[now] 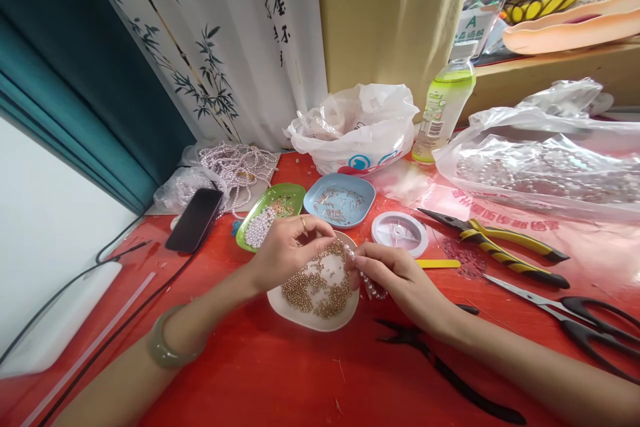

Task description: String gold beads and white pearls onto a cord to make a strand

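The head-worn camera looks forward and down at both hands (287, 247) (395, 270).

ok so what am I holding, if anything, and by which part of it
Your right hand pinches the bead strand near its upper end; the rest hangs below. Whether your left hand holds anything can't be told.

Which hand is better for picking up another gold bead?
Probably the left hand: it's over the white dish, close to the gold beads. The right hand holds a pearly bead strand by the dish's right edge. I can't tell whether the left holds anything.
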Demonstrator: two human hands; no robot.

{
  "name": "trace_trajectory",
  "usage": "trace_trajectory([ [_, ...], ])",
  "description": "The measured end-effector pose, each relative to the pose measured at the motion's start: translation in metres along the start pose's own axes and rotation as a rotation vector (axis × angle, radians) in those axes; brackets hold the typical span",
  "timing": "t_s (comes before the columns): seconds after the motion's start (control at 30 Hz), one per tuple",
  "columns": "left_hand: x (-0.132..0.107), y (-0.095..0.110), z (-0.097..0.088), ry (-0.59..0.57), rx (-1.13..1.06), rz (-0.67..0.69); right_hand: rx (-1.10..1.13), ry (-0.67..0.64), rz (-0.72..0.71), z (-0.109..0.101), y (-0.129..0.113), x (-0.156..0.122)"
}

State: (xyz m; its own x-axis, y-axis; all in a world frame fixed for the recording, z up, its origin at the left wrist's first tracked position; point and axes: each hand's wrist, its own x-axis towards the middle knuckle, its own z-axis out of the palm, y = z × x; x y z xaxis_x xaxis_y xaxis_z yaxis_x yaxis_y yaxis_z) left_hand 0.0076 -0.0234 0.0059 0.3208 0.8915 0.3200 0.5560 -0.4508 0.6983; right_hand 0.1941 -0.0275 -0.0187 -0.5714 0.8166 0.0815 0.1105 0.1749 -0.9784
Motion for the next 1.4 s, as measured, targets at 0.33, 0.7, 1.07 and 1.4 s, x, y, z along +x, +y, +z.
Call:
trace_trajectory([
  [0.33,-0.001,0.004,-0.001,-0.087,0.087,0.204,0.046,-0.016,0.057,0.000,0.003,0.000],
  [0.7,-0.005,-0.005,0.007,-0.158,0.111,0.303,-0.001,-0.050,0.080,-0.001,0.006,0.000],
  [1.07,-0.004,-0.007,0.008,-0.106,0.129,0.329,-0.012,-0.048,0.085,-0.001,0.004,0.001],
  [1.4,-0.002,-0.007,0.004,-0.103,0.106,0.296,0.075,0.008,0.124,0.001,0.004,0.003],
])
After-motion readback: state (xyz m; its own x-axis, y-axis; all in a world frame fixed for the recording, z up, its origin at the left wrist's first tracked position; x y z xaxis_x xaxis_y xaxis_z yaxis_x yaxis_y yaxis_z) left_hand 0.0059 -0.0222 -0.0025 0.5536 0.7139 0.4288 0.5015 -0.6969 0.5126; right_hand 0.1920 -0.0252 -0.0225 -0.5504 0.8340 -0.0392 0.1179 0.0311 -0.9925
